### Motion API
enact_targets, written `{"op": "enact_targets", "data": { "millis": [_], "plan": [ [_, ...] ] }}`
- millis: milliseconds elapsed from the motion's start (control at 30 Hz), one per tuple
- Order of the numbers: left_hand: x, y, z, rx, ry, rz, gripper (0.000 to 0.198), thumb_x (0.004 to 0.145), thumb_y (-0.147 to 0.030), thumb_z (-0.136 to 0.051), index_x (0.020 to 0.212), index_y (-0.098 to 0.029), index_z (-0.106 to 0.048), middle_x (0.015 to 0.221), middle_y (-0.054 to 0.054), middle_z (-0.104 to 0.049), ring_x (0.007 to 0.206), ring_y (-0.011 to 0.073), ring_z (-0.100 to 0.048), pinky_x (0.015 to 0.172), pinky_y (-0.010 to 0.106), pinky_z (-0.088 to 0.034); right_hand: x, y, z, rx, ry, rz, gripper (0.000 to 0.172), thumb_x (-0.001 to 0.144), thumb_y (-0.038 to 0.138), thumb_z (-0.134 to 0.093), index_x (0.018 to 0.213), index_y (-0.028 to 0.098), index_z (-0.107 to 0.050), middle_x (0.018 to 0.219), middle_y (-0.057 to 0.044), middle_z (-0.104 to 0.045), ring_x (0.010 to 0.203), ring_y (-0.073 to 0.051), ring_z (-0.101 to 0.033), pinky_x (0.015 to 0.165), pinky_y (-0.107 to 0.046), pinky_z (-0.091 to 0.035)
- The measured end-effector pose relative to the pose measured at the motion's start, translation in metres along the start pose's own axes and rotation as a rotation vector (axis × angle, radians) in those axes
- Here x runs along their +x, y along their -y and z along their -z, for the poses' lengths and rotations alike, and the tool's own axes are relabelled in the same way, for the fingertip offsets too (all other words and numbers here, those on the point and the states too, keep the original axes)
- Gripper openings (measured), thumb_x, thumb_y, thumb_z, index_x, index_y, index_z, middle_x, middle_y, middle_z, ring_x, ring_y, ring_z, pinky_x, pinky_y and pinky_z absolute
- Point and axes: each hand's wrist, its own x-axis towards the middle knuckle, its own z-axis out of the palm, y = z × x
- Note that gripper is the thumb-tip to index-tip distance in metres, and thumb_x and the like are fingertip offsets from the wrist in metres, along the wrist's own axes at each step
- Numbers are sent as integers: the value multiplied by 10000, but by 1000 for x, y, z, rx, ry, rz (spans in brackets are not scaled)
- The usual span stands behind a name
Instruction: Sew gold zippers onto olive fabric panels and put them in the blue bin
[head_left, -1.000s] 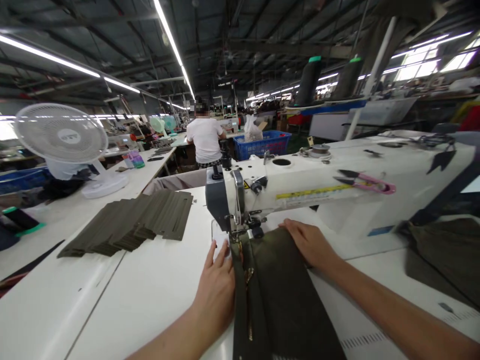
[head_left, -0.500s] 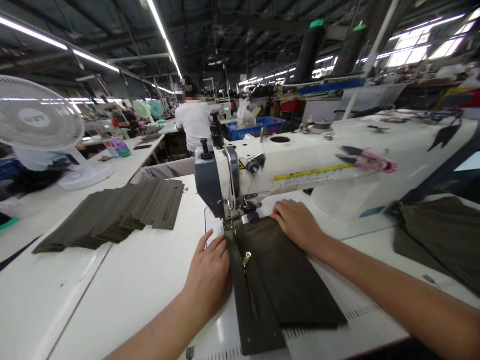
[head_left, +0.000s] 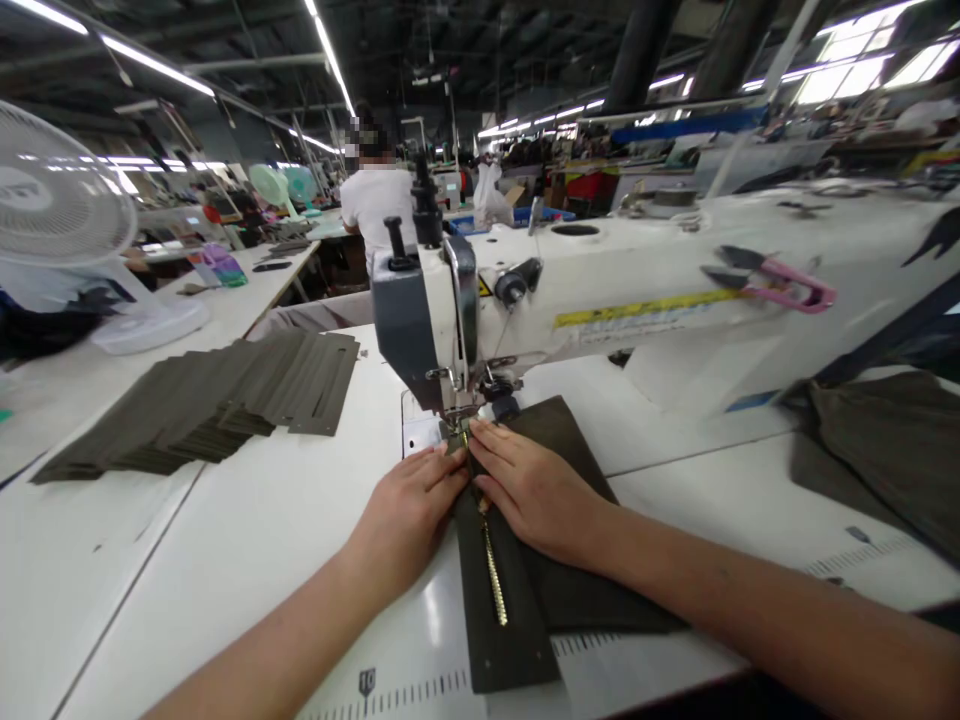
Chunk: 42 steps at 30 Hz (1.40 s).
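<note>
The workpiece, a dark olive zippered strip [head_left: 517, 650] lying over a larger fabric piece [head_left: 592, 605], rests on the white tabletop [head_left: 285, 540]. Its far end lies at the needle area of the sewing machine [head_left: 645, 290]; its near end lies flat, close to the tabletop's front edge.

The left hand [head_left: 405, 505] rests at the strip's left edge, fingers extended and slightly bent. The right hand [head_left: 544, 490] lies across the strip and the fabric piece, fingers stretched toward the needle area. Neither hand is clenched; whether either one pinches the material cannot be told.

Handling: the strip appears light and moderately stiff, the larger piece softer and more apt to fold. The metal zipper teeth [head_left: 495, 580] probably make a firm, uneven ridge. Suitable contact is flat pressure on the cloth at either side of the teeth, with fingertips clear of the needle. Neither piece looks fragile; slipping between the layers is the likelier fault.

Visibility: the right hand and forearm cover part of the fabric piece. The fingers obscure the upper zipper, and the slider cannot be made out clearly. The needle point is too small to resolve.
</note>
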Motion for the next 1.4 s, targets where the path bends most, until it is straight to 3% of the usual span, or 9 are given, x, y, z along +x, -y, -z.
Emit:
{"op": "enact_targets", "data": {
  "millis": [467, 767, 900, 1000, 1100, 1200, 1300, 1400],
  "plan": [
    [5, 0, 5, -37, 82, 18, 240, 836, -130, -407, 979, -135, -599, 1082, 118, -617, 1006, 223, -583, 932, 445, -446, 0, 2, 0, 18, 50, -33, 484, 887, 301, -380, 1211, -50, -458, 1306, -252, -409, 1253, -281, -338, 1040, -443, -287],
    [11, 1, 5, 21, 109, 37, 226, 809, -103, -423, 960, -123, -591, 1040, 107, -638, 963, 218, -598, 877, 388, -487, 7, -9, -6, -68, -3, 45, 444, 883, 286, -373, 1148, -43, -511, 1210, -238, -514, 1166, -288, -451, 994, -423, -365],
    [10, 4, 4, 30, 119, 57, 225, 797, -88, -438, 970, -127, -576, 1041, 117, -637, 980, 225, -594, 871, 394, -481, 9, -12, 1, -35, -3, 81, 377, 878, 273, -394, 1125, 25, -534, 1156, -192, -557, 1128, -277, -479, 958, -442, -391],
    [7, 2, 9, 10, 122, 52, 233, 790, -89, -440, 980, -141, -565, 1067, 114, -631, 1001, 224, -587, 881, 402, -470, 3, -5, 13, 26, -5, 142, 294, 856, 290, -463, 1014, 73, -582, 1118, -163, -566, 1077, -267, -489, 927, -430, -402],
    [0, -6, 18, -15, 141, 22, 240, 784, -91, -437, 978, -156, -563, 1102, 94, -621, 1021, 219, -580, 912, 417, -445, -8, 7, 24, -48, -3, 130, 159, 846, 217, -478, 844, 111, -596, 899, -111, -598, 863, -232, -534, 776, -396, -453],
    [-9, -16, 24, -18, 150, -11, 222, 818, -106, -416, 979, -157, -560, 1100, 86, -626, 1021, 209, -582, 945, 427, -418, -20, 21, 33, -177, -58, 79, 204, 845, 96, -404, 765, 120, -590, 764, -88, -572, 720, -206, -511, 652, -362, -441],
    [-16, -25, 25, -11, 108, -30, 205, 846, -122, -404, 984, -145, -554, 1075, 89, -637, 999, 200, -593, 944, 419, -422, -37, 43, 41, -95, -78, 100, 196, 838, 169, -434, 828, 110, -621, 913, -127, -603, 832, -225, -532, 740, -378, -450],
    [-18, -29, 22, -8, 74, -15, 191, 836, -114, -416, 966, -134, -555, 1064, 95, -638, 989, 194, -596, 931, 397, -436, -51, 62, 38, -66, -45, 141, 352, 804, 289, -471, 1029, 57, -611, 1119, -173, -581, 1036, -275, -511, 886, -413, -432]
  ]
}}
